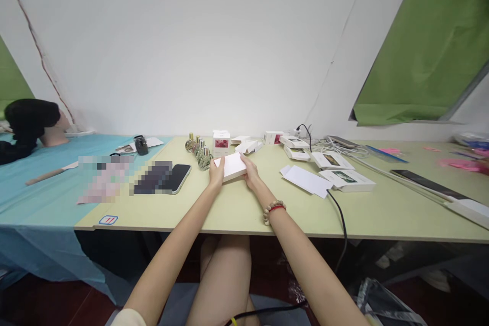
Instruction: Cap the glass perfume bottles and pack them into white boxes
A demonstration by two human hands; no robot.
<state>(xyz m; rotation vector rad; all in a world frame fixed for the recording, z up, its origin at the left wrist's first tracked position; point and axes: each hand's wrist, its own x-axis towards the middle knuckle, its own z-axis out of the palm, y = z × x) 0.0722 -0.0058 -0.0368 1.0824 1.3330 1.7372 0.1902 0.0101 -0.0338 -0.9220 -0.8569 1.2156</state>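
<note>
Two hands hold one white box (234, 167) between them over the near middle of the table (237, 214), the left hand (217, 172) at one side and the right hand (249, 170) at the other. Each grip is closed on the box, which lies tilted, a plain face up.

The work looks partway along. The held box already has its shape, with a visible side wall. Behind it, a pink-fronted box (221, 144) stands upright and seems finished. Several glass bottles (205, 159) stand outside any box, just left of it, so packing, if that is the aim, appears to be left for those. A flat card (306, 180) lies to the right, not folded up, and a few boxes with pictures (344, 179) lie beyond it.

Much is hard to make out. The fingers under the held box are hidden, so whether it touches the table, is sealed or has anything inside cannot be told. The bottles overlap too much to count surely. Pixelled patches cover things beside the phone (180, 178), and print on the boxes is too small to read.
</note>
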